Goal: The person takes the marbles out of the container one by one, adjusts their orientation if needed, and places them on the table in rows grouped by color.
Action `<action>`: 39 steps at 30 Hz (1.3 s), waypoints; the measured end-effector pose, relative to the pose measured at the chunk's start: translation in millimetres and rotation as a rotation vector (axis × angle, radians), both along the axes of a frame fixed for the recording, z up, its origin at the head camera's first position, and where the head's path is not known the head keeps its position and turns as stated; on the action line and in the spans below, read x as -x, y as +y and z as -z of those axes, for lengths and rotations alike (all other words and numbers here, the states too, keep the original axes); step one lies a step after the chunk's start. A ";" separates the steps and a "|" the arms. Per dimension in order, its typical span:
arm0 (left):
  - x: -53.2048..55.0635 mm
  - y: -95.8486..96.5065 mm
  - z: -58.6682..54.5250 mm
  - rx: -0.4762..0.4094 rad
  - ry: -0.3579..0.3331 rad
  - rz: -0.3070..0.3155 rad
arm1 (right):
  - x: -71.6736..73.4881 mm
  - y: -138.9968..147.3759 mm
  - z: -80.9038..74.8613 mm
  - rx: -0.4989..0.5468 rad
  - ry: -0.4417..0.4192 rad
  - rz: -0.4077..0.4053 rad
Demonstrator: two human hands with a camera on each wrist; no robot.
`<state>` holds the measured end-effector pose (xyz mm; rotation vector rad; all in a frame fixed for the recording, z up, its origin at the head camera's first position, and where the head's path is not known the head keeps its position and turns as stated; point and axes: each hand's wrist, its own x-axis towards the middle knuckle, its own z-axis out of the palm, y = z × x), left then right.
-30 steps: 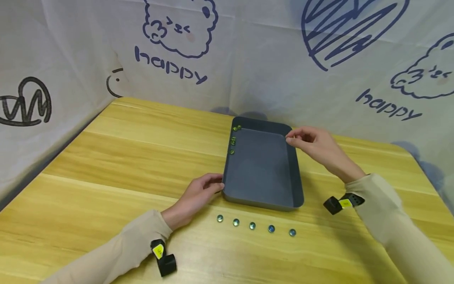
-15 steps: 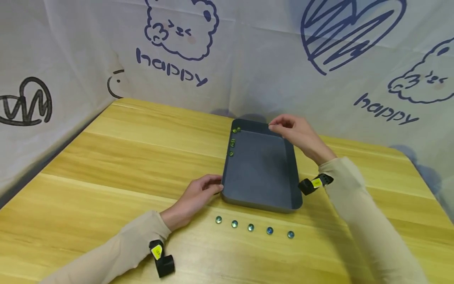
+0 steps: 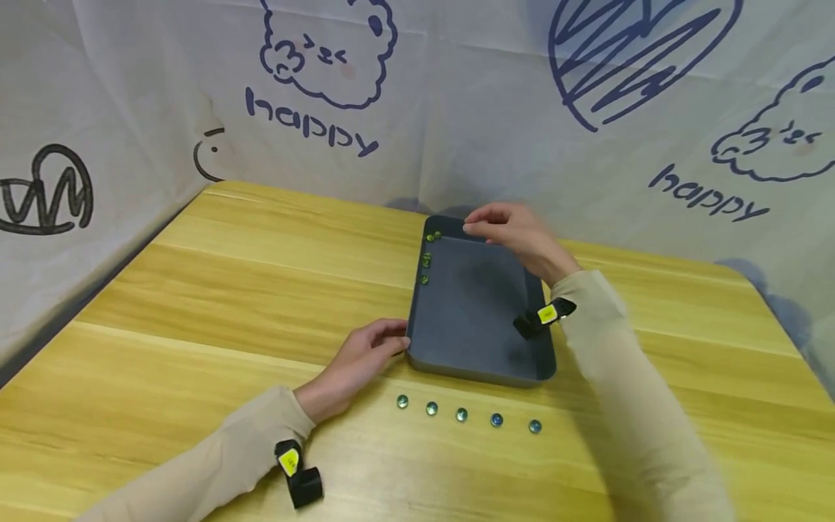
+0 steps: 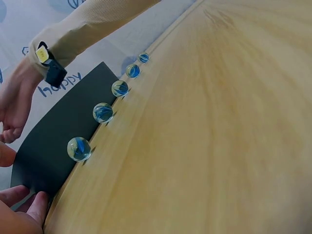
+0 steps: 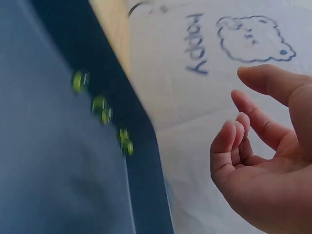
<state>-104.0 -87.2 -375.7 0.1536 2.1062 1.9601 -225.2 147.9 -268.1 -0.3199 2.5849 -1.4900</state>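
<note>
A dark grey rectangular tray lies on the table. Thumb and fingers of my left hand hold its near left edge; in the left wrist view the fingertips sit low against the tray wall. My right hand hovers over the tray's far end. The right wrist view shows its thumb and index finger extended with a small gap, the other fingers curled, nothing between them. Several green marbles rest inside the tray along its left wall. Several clear marbles with blue swirls stand in a row before the tray.
The wooden table reaches back to a white cloth with drawings and writing. The row of blue marbles runs along the tray's near wall, close to the left forearm.
My right hand has moved left and slightly away, from the tray's right edge to over its far end. The left hand stays at the tray's edge, and the marbles keep their places.
</note>
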 end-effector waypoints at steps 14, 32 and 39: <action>-1.1 0.2 -2.4 0.010 -0.010 -0.019 | 18.3 -29.0 36.5 0.063 -0.091 -0.054; -0.9 -0.5 -1.7 0.001 -0.011 -0.010 | 26.0 -39.7 61.0 -0.088 -0.109 -0.088; -0.1 -1.2 -1.6 0.011 -0.019 -0.004 | 27.2 -40.8 66.8 -0.142 -0.121 -0.092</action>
